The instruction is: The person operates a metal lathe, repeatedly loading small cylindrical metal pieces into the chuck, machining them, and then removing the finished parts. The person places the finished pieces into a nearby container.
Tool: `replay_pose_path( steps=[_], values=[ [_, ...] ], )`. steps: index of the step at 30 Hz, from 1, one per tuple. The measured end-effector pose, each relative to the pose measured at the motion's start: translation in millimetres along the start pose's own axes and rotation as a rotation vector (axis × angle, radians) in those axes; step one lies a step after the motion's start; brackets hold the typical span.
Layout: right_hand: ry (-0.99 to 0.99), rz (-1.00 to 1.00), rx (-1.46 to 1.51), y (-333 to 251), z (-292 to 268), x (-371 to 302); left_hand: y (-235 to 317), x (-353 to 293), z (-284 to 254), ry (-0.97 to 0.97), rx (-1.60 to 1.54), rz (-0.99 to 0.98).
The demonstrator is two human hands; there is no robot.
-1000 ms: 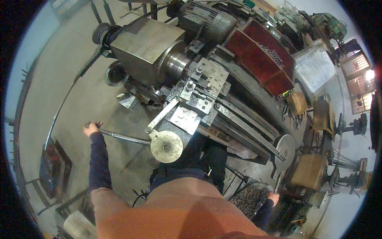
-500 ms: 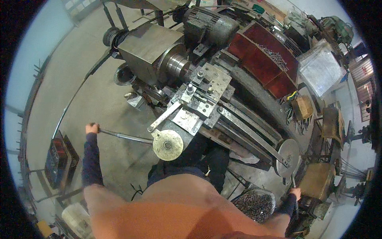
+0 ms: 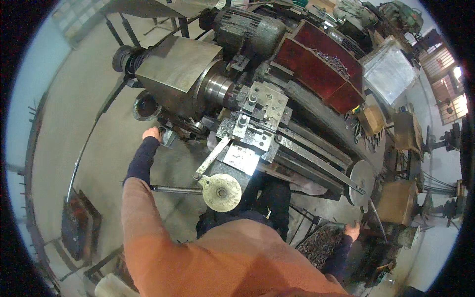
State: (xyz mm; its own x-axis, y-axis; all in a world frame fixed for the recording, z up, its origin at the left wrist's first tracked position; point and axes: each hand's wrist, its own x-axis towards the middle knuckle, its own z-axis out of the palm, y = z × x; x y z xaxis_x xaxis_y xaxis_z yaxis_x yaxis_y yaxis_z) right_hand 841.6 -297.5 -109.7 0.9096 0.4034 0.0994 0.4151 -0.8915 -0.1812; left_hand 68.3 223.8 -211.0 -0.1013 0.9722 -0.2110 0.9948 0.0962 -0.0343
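My left hand (image 3: 152, 133) reaches forward beside a small box-shaped metal part (image 3: 169, 138) below the lathe's headstock (image 3: 180, 64). Its fingers look closed, but what they grip is hidden. Under my left forearm, a long lever (image 3: 175, 190) runs to a round pale disc (image 3: 221, 192) on the tool carriage (image 3: 257, 119). My right hand (image 3: 352, 230) is off the right lever (image 3: 378, 220), its fingers apart, beside a container of small dark metal pieces (image 3: 320, 244). That lever slants down from the round plate (image 3: 361, 183) at the bed's end.
Behind the lathe bed sits a red tray (image 3: 321, 64) with small metal parts. A motor (image 3: 250, 32) stands beyond the headstock. To the right are a small cardboard box (image 3: 371, 120), hand tools and brown boxes (image 3: 393, 200). A dark box-like stand (image 3: 76, 225) is on the left floor.
My left hand has let go of the left lever and moved forward and right to below the headstock. My right hand has left its lever and moved left toward the container.
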Motion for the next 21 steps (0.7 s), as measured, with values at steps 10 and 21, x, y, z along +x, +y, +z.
replay_pose_path(
  steps=[10, 21],
  values=[
    [-0.065, -0.214, 0.35, -131, -81, -17, -26, 25, 55, -0.028, -0.126, 0.121],
    [-0.847, -0.947, 1.008, -410, -85, -154, 67, -125, -157, 0.019, -0.601, 0.747]
  ],
)
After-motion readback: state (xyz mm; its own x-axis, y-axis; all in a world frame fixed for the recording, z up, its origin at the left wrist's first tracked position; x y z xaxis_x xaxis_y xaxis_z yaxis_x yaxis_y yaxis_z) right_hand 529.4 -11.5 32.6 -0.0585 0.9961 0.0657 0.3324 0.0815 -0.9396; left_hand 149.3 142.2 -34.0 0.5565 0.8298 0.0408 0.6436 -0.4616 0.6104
